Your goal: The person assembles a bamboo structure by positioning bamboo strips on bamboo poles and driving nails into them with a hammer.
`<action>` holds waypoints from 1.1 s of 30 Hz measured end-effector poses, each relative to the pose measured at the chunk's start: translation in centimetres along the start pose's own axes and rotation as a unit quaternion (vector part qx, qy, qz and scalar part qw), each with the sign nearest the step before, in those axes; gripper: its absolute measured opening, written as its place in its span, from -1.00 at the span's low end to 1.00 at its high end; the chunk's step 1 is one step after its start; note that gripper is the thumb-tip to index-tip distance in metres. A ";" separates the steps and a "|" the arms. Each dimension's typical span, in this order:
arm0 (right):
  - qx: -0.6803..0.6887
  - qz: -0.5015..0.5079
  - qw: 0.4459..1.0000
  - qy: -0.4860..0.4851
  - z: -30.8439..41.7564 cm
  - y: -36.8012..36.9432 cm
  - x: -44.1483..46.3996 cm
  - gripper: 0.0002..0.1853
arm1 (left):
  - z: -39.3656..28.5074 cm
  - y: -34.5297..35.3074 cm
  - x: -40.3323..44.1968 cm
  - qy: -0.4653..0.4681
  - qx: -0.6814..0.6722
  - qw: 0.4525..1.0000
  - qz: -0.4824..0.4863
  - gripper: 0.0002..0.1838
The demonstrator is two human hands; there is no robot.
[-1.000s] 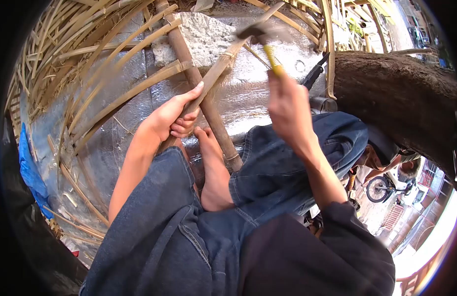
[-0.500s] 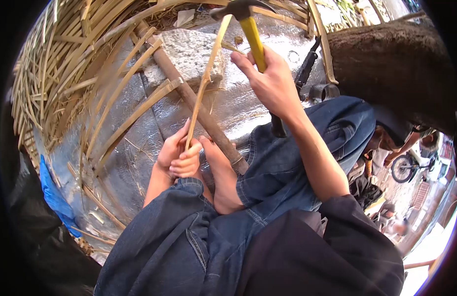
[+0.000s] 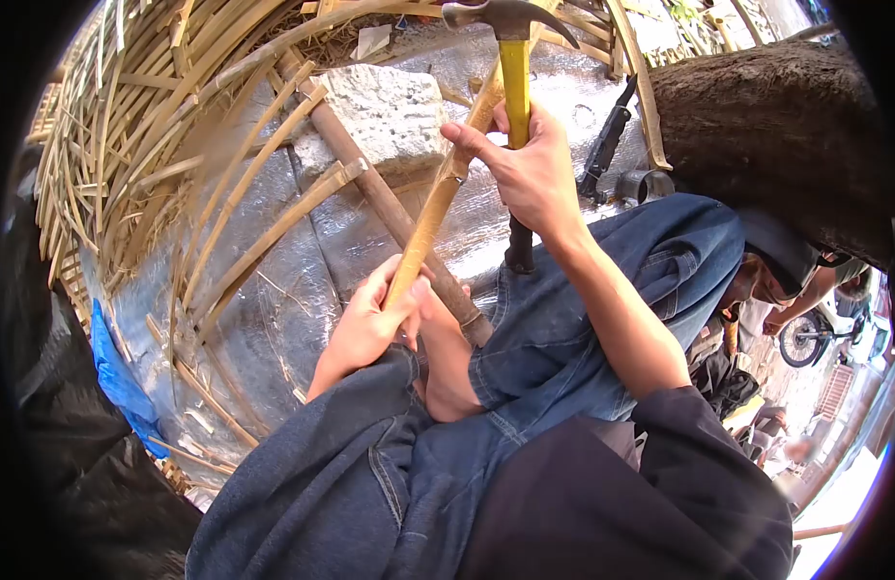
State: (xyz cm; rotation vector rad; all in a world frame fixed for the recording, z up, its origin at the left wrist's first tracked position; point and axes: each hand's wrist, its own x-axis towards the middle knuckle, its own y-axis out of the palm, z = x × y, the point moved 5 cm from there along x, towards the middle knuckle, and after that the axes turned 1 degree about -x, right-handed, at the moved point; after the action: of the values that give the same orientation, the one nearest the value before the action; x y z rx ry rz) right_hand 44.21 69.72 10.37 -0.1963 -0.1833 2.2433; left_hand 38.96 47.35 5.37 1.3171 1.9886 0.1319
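My left hand (image 3: pixel 370 324) is closed around the lower end of a split bamboo strip (image 3: pixel 430 217), held slanting up and to the right. My right hand (image 3: pixel 542 184) grips a claw hammer (image 3: pixel 514 92) by its yellow and black handle, head upward. The right thumb lies close to the strip's upper part; whether it presses on it I cannot tell. Below the strip, a round wooden pole (image 3: pixel 372 188) leans across a rough pale stone block (image 3: pixel 375 121), its near end by my bare foot (image 3: pixel 447 372).
Bent bamboo slats (image 3: pixel 129 145) spread over the left and back. A black-handled tool (image 3: pixel 607 140) and a dark metal ring (image 3: pixel 646 186) lie on silvery sheeting (image 3: pixel 264 251). A thick log (image 3: pixel 757 126) is at right, a blue plastic sheet (image 3: pixel 119 372) at left.
The bamboo strip has turned so that its broad face shows, and its lower end has moved right with my left hand. The hammer has shifted slightly right and stands more upright.
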 end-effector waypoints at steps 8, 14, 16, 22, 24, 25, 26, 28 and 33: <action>-0.229 0.005 0.973 -0.035 1.4 -3.7 -1.9 -0.58 | -3.6 -4.2 2.0 -0.021 0.210 0.973 -0.089 -0.60; -0.263 0.105 0.959 -0.007 1.0 -2.3 -2.7 -0.77 | -3.6 -5.9 4.2 -0.031 0.222 0.970 -0.100 -0.57; -0.237 0.128 0.963 0.012 0.2 -1.0 -2.1 -0.76 | -3.3 -6.1 4.4 -0.029 0.229 0.967 -0.110 -0.56; -0.348 0.094 0.923 -0.138 1.8 0.5 -0.6 -0.80 | -2.6 -6.5 4.8 -0.007 0.218 0.972 -0.092 -0.54; -0.378 0.122 0.906 -0.143 1.3 1.2 -0.9 -0.80 | -2.9 -6.3 4.7 0.005 0.223 0.970 -0.092 -0.53; -0.383 0.126 0.904 -0.141 1.0 1.4 -0.9 -0.80 | -3.1 -6.1 4.5 -0.007 0.216 0.971 -0.098 -0.53; -0.372 0.100 0.908 -0.164 1.0 1.4 -0.8 -0.79 | -3.0 -6.1 4.5 -0.018 0.210 0.972 -0.105 -0.53; -0.355 0.067 0.920 -0.151 1.5 1.8 -0.5 -0.77 | -2.5 -6.3 4.7 -0.010 0.209 0.972 -0.110 -0.53; -0.402 0.106 0.899 -0.138 1.0 1.9 -1.0 -0.80 | -2.1 -6.6 5.0 -0.004 0.233 0.963 -0.133 -0.52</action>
State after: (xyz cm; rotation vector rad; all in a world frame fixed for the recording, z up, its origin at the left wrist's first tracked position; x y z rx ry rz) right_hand 43.20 67.70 11.05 -0.3445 -1.3007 2.2748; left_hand 31.64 49.02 1.35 1.3019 2.2512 -0.4979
